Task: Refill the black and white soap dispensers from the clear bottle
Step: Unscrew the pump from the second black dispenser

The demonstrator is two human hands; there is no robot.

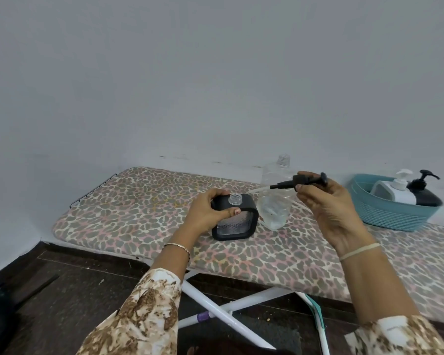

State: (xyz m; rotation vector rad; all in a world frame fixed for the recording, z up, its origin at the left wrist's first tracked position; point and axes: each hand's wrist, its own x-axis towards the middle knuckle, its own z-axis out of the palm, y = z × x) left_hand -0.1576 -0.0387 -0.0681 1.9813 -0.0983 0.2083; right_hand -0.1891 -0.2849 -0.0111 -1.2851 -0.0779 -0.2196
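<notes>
Black dispenser [233, 218] under left hand [210, 210]; right hand [326, 201] lifts pump [299, 182].

Matt black dispenser [235, 221], printed cloth cover [139, 213]

Dispenser [235, 219] left of bottle [274, 198]

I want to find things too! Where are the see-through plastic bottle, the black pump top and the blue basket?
Clear plastic bottle [274, 201]: head view, on its lower body.
Black pump top [299, 181]: head view, on its collar.
Blue woven basket [385, 213]: head view, on its front wall.
</notes>
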